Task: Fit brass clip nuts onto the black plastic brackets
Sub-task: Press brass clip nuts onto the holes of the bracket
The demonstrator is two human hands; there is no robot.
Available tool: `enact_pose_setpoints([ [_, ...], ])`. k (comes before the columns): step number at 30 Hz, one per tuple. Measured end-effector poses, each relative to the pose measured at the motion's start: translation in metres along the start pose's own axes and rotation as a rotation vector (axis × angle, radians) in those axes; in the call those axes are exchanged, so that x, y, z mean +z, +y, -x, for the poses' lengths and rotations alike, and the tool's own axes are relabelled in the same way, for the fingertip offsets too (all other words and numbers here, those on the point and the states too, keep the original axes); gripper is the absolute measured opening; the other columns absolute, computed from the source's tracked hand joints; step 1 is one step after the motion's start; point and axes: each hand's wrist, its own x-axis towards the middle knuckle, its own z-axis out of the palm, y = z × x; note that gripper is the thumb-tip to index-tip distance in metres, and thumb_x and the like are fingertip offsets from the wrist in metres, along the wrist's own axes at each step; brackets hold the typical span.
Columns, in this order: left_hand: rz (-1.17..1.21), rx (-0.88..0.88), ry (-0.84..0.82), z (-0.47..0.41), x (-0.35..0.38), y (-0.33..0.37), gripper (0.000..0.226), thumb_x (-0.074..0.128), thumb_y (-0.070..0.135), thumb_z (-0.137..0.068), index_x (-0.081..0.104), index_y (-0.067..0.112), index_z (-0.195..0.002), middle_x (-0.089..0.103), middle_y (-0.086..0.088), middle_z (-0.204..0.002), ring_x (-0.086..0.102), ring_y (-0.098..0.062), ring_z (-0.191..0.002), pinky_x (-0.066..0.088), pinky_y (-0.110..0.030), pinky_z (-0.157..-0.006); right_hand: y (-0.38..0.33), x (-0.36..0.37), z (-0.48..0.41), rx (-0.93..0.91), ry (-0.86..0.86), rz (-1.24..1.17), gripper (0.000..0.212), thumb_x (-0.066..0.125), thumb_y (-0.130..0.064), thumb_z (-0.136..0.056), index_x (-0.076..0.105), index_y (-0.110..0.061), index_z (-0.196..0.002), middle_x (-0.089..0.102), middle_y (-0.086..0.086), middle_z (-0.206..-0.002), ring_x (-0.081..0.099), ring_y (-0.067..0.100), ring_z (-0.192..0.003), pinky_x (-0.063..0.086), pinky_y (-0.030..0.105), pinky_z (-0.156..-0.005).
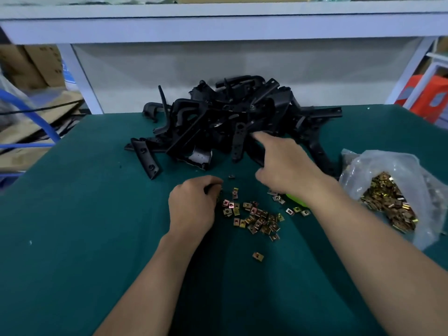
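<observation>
Closest to me on the green bench (72, 238) there's one stray clip nut (258, 256) sitting on its own. Just past it is the loose scatter of brass clip nuts (254, 218), spread between both forearms. The left hand (191, 207) sits at the left edge of that scatter, knuckles up, its fingers (211, 184) curled down tight onto the bench. Can't tell if they've actually pinched a nut or are just bunched together, it's hidden underneath.

The right hand (286, 170) is further out, with the index finger (261, 138) poked out straight and touching the near edge of the pile of black plastic brackets (230, 122). The thumb is sticking out to the side and it isn't gripping anything. Something bright green (297, 200) peeks out from under that wrist.

Off to the right is a clear plastic bag (392, 163), open, with loads more nuts inside. The bracket pile is heaped at the far edge of the bench, and behind it there's a white shelf frame (218, 27) and cardboard boxes (36, 66) on the left.
</observation>
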Motion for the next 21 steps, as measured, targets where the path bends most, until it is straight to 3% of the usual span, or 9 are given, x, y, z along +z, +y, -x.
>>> enact_pose_setpoints([
  [2, 0.084, -0.012, 0.022, 0.004, -0.003, 0.002, 0.018, 0.068, 0.019, -0.096, 0.080, 0.028, -0.106, 0.064, 0.029, -0.074, 0.065, 0.009, -0.076, 0.044, -0.002, -0.066, -0.005, 0.010, 0.026, -0.040, 0.109, -0.018, 0.087, 0.068, -0.009, -0.078, 0.031, -0.029, -0.154, 0.060, -0.007, -0.082, 0.061, 0.020, -0.070, 0.054, 0.039, -0.067],
  [5, 0.192, -0.039, -0.017, 0.015, -0.008, 0.003, 0.028, 0.059, 0.012, -0.101, 0.078, 0.030, -0.112, 0.067, 0.030, -0.085, 0.061, 0.016, -0.086, 0.041, 0.001, -0.067, -0.003, 0.033, 0.063, -0.056, 0.232, 0.042, 0.074, 0.071, -0.014, -0.079, 0.041, -0.030, -0.145, 0.063, -0.006, -0.107, 0.062, 0.024, -0.085, 0.050, 0.039, -0.068],
  [8, 0.201, 0.042, -0.080, 0.027, -0.009, 0.007, 0.033, 0.052, 0.009, -0.104, 0.077, 0.027, -0.115, 0.068, 0.023, -0.095, 0.060, 0.008, -0.095, 0.041, -0.002, -0.075, 0.006, 0.047, 0.080, -0.037, 0.241, 0.063, 0.049, 0.068, -0.018, -0.078, 0.054, -0.033, -0.122, 0.064, -0.008, -0.097, 0.062, 0.025, -0.079, 0.050, 0.038, -0.066],
  [11, 0.209, 0.061, -0.077, 0.032, -0.009, 0.012, 0.030, 0.058, 0.008, -0.099, 0.079, 0.027, -0.109, 0.070, 0.019, -0.091, 0.062, 0.005, -0.088, 0.041, -0.003, -0.071, 0.012, 0.050, 0.083, -0.030, 0.303, 0.071, 0.036, 0.068, -0.021, -0.076, 0.056, -0.032, -0.107, 0.061, -0.010, -0.083, 0.057, 0.023, -0.069, 0.044, 0.035, -0.058],
  [14, 0.144, 0.057, -0.110, 0.035, -0.007, 0.014, 0.032, 0.069, 0.003, -0.090, 0.082, 0.031, -0.097, 0.070, 0.020, -0.080, 0.062, 0.004, -0.079, 0.043, -0.004, -0.064, 0.016, 0.054, 0.089, 0.025, 0.320, 0.020, 0.032, 0.070, -0.023, -0.076, 0.054, -0.034, -0.102, 0.050, -0.015, -0.069, 0.045, 0.019, -0.059, 0.031, 0.031, -0.052],
  [18, 0.114, -0.034, -0.026, 0.036, -0.008, 0.018, 0.032, 0.069, 0.016, -0.094, 0.075, 0.040, -0.115, 0.069, 0.026, -0.080, 0.066, -0.002, -0.072, 0.057, -0.025, -0.072, 0.022, 0.057, 0.089, 0.058, 0.262, -0.029, 0.033, 0.068, -0.027, -0.077, 0.053, -0.038, -0.104, 0.054, -0.015, -0.068, 0.047, 0.020, -0.059, 0.031, 0.030, -0.052],
  [21, 0.242, -0.048, -0.020, 0.032, -0.007, 0.016, 0.032, 0.063, 0.015, -0.098, 0.071, 0.037, -0.120, 0.070, 0.023, -0.088, 0.067, -0.003, -0.071, 0.054, -0.015, -0.064, 0.024, 0.058, 0.086, 0.079, 0.243, -0.047, 0.033, 0.069, -0.031, -0.077, 0.053, -0.039, -0.105, 0.053, -0.016, -0.068, 0.047, 0.017, -0.058, 0.028, 0.025, -0.049],
])
